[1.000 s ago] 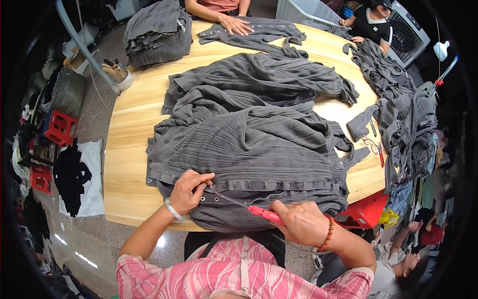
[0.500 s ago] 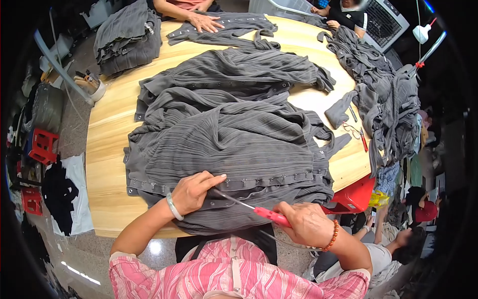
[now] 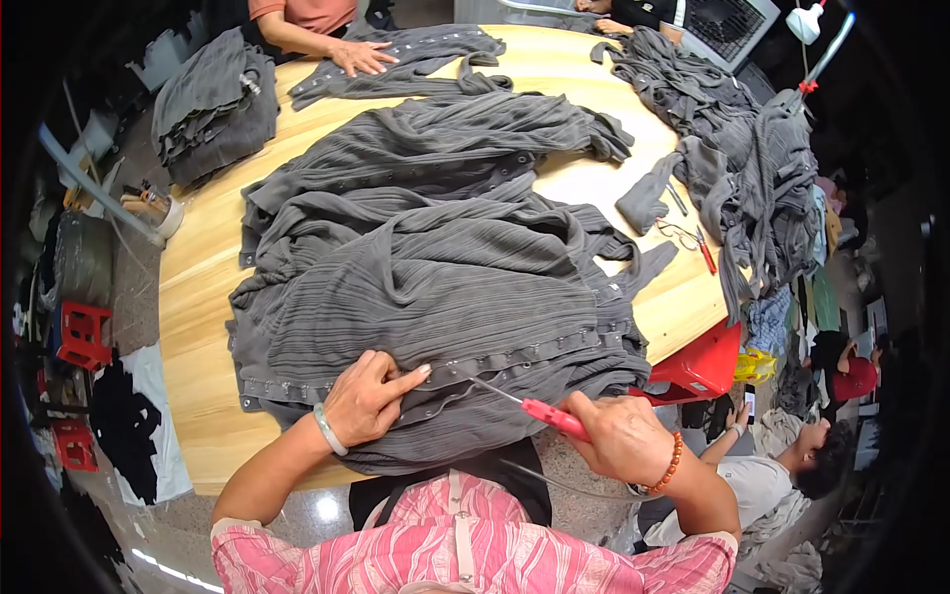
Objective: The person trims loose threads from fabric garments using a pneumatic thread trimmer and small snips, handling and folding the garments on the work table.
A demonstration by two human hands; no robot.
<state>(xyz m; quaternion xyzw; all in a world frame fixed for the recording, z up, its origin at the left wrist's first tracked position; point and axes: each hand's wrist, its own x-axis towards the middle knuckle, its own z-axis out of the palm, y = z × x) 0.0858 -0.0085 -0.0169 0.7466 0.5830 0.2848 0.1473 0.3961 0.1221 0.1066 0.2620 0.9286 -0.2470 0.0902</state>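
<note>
A dark grey ribbed garment (image 3: 445,287) lies spread at the near side of the wooden table, a strip of small metal fasteners along its lower part. On that strip rests my left hand (image 3: 368,398), its index finger stretched out to the right; whether cloth is pinched under the thumb is hidden. My right hand (image 3: 618,436) is wrapped round the pink handle of a tool (image 3: 556,418). The tool's thin metal shaft points up and left, its tip at the fastener strip just right of my left fingertip.
Folded grey garments (image 3: 213,109) are stacked at the back left; more lie heaped (image 3: 737,148) at the right. Red-handled scissors (image 3: 705,252) lie near them. Across the wooden table (image 3: 198,346), a person's hand (image 3: 361,56) presses on grey cloth. A red stool (image 3: 698,366) stands at the right edge.
The view has shifted, so the table sits further left. The tool's tip has moved right along the fastener strip, away from my left fingertips. My right hand keeps its hold on the handle.
</note>
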